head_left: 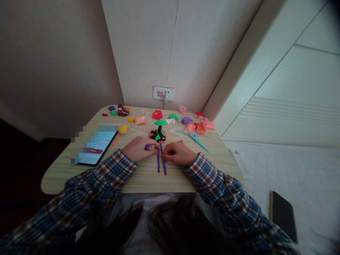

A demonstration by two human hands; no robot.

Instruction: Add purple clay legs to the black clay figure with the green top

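Observation:
Two thin purple clay strips lie side by side on the table, a left strip [158,164] and a right strip [164,167], both running toward me. My left hand [140,148] has thumb and forefinger closed at the upper end of the strips. My right hand [177,153] is curled, its fingertips pinched at the right strip's side. A small purple lump [147,146] shows by my left fingers. Just beyond my hands stands a clay model [160,130] with a green top, a dark stem and a black base edged in orange-pink.
A phone [97,145] with a lit screen lies at the left. Turquoise sticks [199,142] lie at the right. Several bagged clay lumps, among them a red one [157,114] and an orange one [200,128], line the back. A wall socket [164,93] holds a plug.

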